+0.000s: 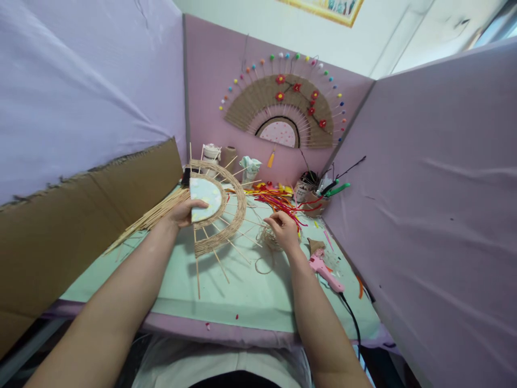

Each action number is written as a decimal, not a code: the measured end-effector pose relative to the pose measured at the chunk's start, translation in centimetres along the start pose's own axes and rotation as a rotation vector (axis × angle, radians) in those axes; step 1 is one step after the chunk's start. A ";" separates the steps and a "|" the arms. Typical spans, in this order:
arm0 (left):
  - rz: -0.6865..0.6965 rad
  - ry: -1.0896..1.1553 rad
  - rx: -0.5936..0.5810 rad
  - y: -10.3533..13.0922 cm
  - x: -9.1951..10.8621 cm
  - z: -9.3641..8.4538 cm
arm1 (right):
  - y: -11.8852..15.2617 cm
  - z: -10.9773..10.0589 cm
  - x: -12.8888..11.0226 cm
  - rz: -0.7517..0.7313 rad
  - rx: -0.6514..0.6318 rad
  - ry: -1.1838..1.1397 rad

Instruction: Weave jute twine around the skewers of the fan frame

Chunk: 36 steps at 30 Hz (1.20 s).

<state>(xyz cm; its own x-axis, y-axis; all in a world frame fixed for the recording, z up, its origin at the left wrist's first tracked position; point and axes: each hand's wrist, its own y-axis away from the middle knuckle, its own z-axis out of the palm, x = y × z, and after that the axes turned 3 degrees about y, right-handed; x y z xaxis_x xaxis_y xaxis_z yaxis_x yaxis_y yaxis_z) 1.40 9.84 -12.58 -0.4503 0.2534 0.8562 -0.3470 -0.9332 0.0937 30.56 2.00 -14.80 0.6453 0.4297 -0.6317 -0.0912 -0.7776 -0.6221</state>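
Observation:
My left hand (183, 212) grips a half-round woven fan (241, 207) by its pale blue centre, thumb on the front and fingers behind. Thin wooden sticks radiate from that centre, with bands of brown twine woven around them. The fan is held up above the table, its straight side to the left. To its right, my right hand (281, 226) is closed in a pinch beside the stick tips. What the pinch holds is too fine to be sure of; a loose tangle of twine (270, 237) lies just below and behind that hand.
A pink glue gun (326, 274) with a black cord lies at the right. Bundled sticks (147, 215) lie along the cardboard (100, 210) at left. Red and yellow pipe cleaners (278, 202) and a tool cup (317, 203) stand behind. A finished fan (258, 102) hangs on the back panel.

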 end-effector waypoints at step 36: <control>-0.091 -0.128 -0.287 -0.3 -0.7 -1.4 | 0.3 0.2 -0.9 -0.013 0.121 -0.102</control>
<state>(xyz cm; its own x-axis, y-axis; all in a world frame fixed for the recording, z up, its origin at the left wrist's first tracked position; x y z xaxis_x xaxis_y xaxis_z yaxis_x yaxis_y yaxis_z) 0.64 10.28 -13.93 -0.3064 0.2816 0.9093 -0.6068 -0.7938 0.0413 29.78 1.48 -14.54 0.5669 0.4885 -0.6633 -0.1780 -0.7135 -0.6777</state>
